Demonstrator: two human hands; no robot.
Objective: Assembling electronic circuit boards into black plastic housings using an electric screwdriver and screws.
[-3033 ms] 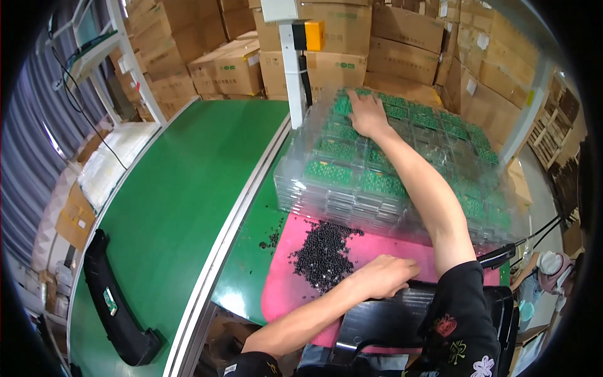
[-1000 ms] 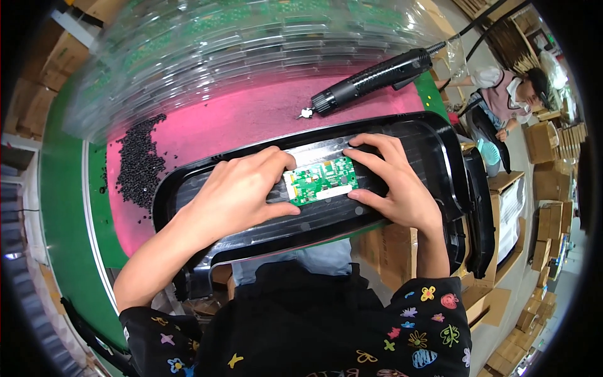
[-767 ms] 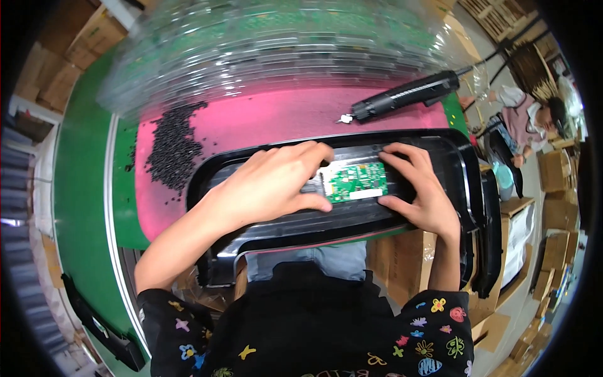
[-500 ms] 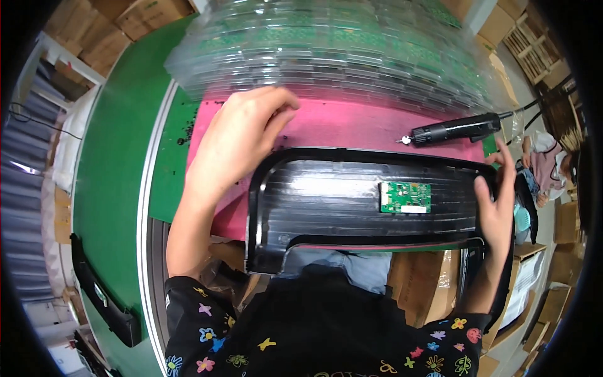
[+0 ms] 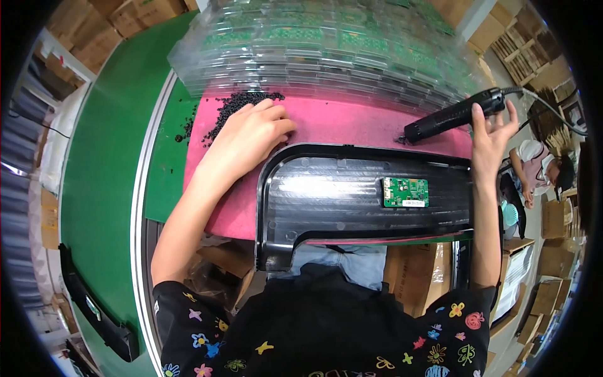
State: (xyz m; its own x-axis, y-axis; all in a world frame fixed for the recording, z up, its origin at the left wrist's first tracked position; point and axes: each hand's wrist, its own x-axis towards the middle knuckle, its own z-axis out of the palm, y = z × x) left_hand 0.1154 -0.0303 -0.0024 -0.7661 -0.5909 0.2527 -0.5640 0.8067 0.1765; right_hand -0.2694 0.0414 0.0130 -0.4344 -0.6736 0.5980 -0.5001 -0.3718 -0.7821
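A black plastic housing with a curved rim lies in front of me, hollow side up. Inside it rests a small green circuit board with white connectors. My right hand grips the rear of a black electric screwdriver; its tip points left, low over the pink mat beyond the housing. My left hand is over the mat at the housing's far left corner, beside a heap of small black screws. Its fingers are curled together, and anything between them is hidden.
Stacked clear plastic trays holding green boards stand behind the pink mat. On the left, a green conveyor belt carries another black housing. A person sits at the far right among cardboard boxes.
My right hand has left the housing's right edge and taken hold of the screwdriver, raising its rear end. My left hand has come down slightly, and the screw heap now shows beyond it.
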